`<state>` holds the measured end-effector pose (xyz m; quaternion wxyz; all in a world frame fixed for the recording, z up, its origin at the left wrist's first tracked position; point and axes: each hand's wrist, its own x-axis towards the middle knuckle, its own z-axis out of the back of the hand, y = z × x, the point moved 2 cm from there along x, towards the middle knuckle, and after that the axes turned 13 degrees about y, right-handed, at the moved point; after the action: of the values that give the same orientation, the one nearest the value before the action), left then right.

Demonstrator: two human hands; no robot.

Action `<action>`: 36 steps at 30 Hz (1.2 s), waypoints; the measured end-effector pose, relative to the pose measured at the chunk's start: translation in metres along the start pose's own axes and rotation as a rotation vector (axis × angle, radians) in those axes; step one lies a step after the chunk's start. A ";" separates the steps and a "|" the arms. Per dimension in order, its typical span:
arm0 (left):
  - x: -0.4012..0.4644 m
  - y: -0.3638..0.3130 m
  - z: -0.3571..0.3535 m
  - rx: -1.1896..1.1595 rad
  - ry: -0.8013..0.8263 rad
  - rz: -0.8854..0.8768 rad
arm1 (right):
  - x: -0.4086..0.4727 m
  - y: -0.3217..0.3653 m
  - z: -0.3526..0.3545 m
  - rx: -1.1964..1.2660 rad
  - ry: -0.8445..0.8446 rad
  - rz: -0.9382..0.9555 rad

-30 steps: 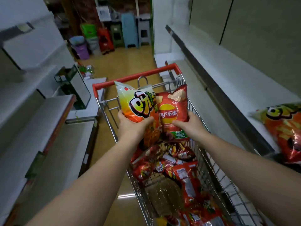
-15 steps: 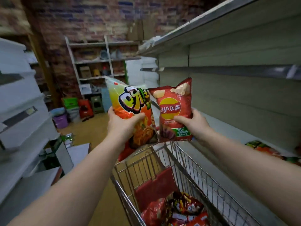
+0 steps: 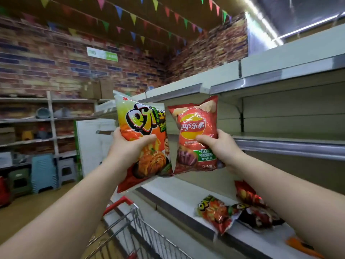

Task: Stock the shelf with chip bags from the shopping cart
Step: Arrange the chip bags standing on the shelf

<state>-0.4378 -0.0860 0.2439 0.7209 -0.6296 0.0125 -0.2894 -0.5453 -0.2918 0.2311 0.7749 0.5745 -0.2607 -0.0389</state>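
Head view: I stand by the shelf [image 3: 188,191] with both arms up.
Left hand [image 3: 128,148]: my fingers and thumb are curled round the green and orange bag [image 3: 143,128], and I hold it up in the air, just left of the shelf.
Right hand [image 3: 222,146]: my fingers and thumb are curled round the red bag [image 3: 196,120], and I hold it in front of the shelf, touching or almost touching the other bag.
Cart [image 3: 138,225]: it is low down, right next to the shelf. I can only see its red handle and wire side, not what is inside.
Done so far: a few chip bags [image 3: 216,212] lie on the low board of the shelf, under my right arm.
Still to do: I think these two bags must go on the shelf next. Most of the shelf boards have nothing on them, so I guess there is a lot left.
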 end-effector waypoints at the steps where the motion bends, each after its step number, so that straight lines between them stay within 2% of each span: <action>1: -0.001 -0.008 -0.013 -0.005 0.026 -0.015 | -0.006 0.005 0.016 -0.014 -0.017 0.004; 9: -0.019 -0.065 -0.117 -0.074 0.190 -0.101 | -0.066 0.031 0.132 -0.086 -0.152 -0.058; 16: -0.037 -0.092 -0.178 -0.112 0.347 -0.150 | -0.113 0.035 0.200 -0.041 -0.241 -0.150; 27: -0.025 -0.107 -0.233 -0.259 0.525 -0.133 | -0.152 0.047 0.255 -0.044 -0.439 -0.227; 32: -0.015 -0.105 -0.253 -0.336 0.716 -0.149 | -0.161 0.049 0.275 -0.019 -0.557 -0.254; 36: -0.004 -0.099 -0.270 -0.256 0.769 -0.192 | -0.163 0.043 0.294 -0.024 -0.651 -0.315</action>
<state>-0.5848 -0.3313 0.2775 0.5493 -0.5586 0.2581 -0.5654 -0.8280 -0.4742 0.2713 0.6423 0.5561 -0.4015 -0.3420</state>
